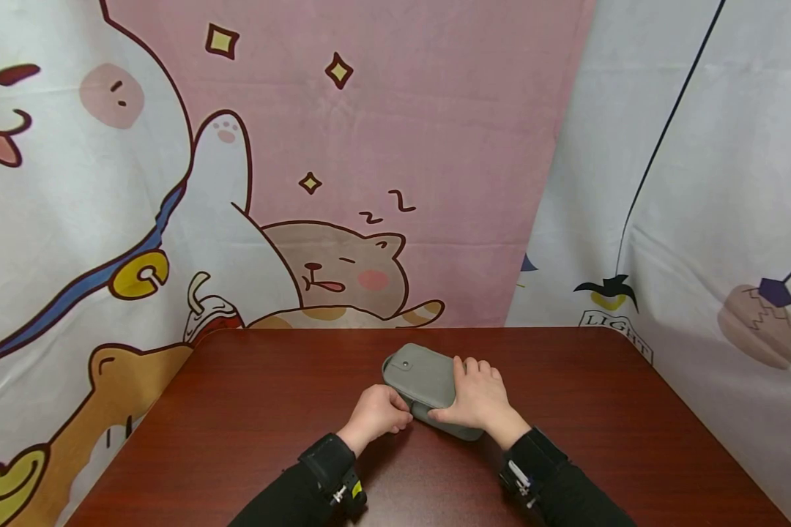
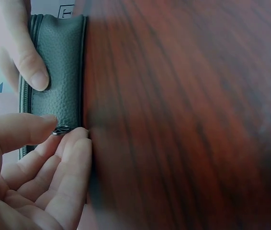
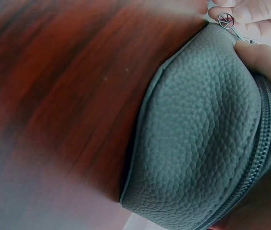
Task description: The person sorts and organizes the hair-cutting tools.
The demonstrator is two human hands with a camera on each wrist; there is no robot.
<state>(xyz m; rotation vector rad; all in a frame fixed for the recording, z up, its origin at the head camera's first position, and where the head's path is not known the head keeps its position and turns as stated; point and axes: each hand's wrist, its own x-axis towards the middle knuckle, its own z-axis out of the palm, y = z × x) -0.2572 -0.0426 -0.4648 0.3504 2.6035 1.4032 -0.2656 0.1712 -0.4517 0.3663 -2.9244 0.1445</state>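
A grey-green zip case (image 1: 420,372) of pebbled leather lies slanted on the table, a small snap on its top face. My right hand (image 1: 480,399) grips its right end, fingers over the top and thumb on the near side. At the near left corner, my left hand (image 1: 377,414) pinches the zipper pull (image 2: 62,130), a small metal piece ending in a spoked ring, as the right wrist view shows. The zipper teeth (image 3: 259,158) run along the side of the case, and the stretch visible there looks meshed. My right palm hides the case's right part.
The reddish-brown wooden table (image 1: 270,380) spreads around the case, its far edge just behind it. Printed cloth (image 1: 461,146) with cartoon animals hangs behind the table and along the sides. Black straps with small devices circle both wrists.
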